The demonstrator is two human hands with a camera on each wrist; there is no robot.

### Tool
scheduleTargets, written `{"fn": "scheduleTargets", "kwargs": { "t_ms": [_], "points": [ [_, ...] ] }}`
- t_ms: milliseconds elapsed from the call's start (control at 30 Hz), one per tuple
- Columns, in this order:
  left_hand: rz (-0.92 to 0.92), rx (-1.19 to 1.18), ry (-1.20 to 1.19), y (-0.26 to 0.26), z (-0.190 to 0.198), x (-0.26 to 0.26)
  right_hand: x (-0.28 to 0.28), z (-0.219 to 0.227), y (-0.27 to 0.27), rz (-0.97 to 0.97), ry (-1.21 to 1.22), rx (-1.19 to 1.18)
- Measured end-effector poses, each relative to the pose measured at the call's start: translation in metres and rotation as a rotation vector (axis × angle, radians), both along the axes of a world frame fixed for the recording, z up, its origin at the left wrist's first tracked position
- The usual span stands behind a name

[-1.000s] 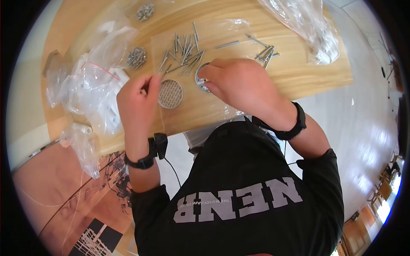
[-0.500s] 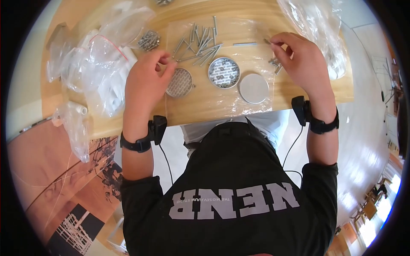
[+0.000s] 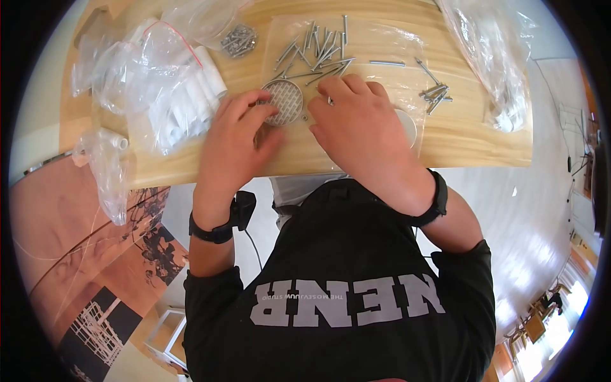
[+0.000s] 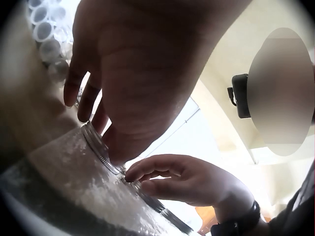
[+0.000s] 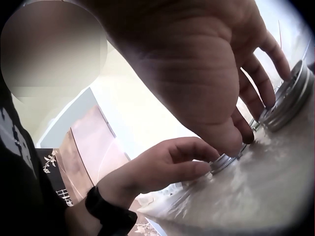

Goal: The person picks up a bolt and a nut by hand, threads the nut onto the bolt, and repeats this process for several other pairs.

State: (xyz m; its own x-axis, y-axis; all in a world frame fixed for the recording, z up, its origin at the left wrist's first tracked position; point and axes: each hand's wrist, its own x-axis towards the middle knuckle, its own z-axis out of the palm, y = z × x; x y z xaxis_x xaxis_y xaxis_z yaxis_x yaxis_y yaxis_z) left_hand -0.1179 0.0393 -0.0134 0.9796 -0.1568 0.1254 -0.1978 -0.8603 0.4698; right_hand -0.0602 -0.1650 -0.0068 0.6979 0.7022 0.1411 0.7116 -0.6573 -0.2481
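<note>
My left hand grips the left edge of a shallow round metal lid with a patterned liner; its fingers lie over the rim and the thumb is blurred. Between lid and right hand lies a small nut. The right hand is spread low over the plastic sheet, hiding from the head view a shallow round tin that shows beside its fingers in the right wrist view. A plain silver disc peeks out from under its right side.
Several loose screws lie beyond the lid, and a smaller heap is at the right. Clear bags of white tubes cover the left; another plastic bag stands far right. A bag of small metal parts sits behind.
The right hand went from the tin out to the right-hand screw heap, then back over the tin. The left hand has come down onto the lid, which has shifted slightly away.
</note>
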Motion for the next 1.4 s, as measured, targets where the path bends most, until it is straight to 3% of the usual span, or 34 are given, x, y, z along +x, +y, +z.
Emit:
{"fn": "scheduleTargets", "kwargs": {
  "t_ms": [167,267,800,900,967,1167,1267,1400],
  "points": [
    [0.000,-0.004,-0.081,0.006,-0.006,-0.005,-0.007,-0.013,0.016,-0.083,-0.123,0.123],
    [0.018,-0.005,-0.098,0.006,-0.007,-0.008,-0.009,-0.014,0.021,-0.124,-0.066,0.105],
    [0.094,-0.054,-0.075,0.000,-0.005,-0.024,-0.003,-0.010,0.021,-0.052,-0.107,-0.036],
    [0.101,-0.066,-0.066,-0.001,-0.005,-0.025,0.004,-0.002,0.003,-0.011,-0.039,0.041],
    [0.116,-0.071,-0.060,-0.001,-0.006,-0.026,0.014,0.012,-0.014,-0.091,0.004,0.144],
    [0.096,-0.117,-0.087,-0.003,-0.005,-0.026,0.030,0.014,-0.044,-0.134,-0.019,0.084],
    [0.161,-0.122,-0.073,-0.002,0.001,-0.032,0.053,0.022,-0.074,-0.200,-0.068,0.307],
    [0.160,-0.170,-0.053,0.002,0.003,-0.038,0.072,0.013,-0.112,-0.389,-0.116,0.069]
  ]
}}
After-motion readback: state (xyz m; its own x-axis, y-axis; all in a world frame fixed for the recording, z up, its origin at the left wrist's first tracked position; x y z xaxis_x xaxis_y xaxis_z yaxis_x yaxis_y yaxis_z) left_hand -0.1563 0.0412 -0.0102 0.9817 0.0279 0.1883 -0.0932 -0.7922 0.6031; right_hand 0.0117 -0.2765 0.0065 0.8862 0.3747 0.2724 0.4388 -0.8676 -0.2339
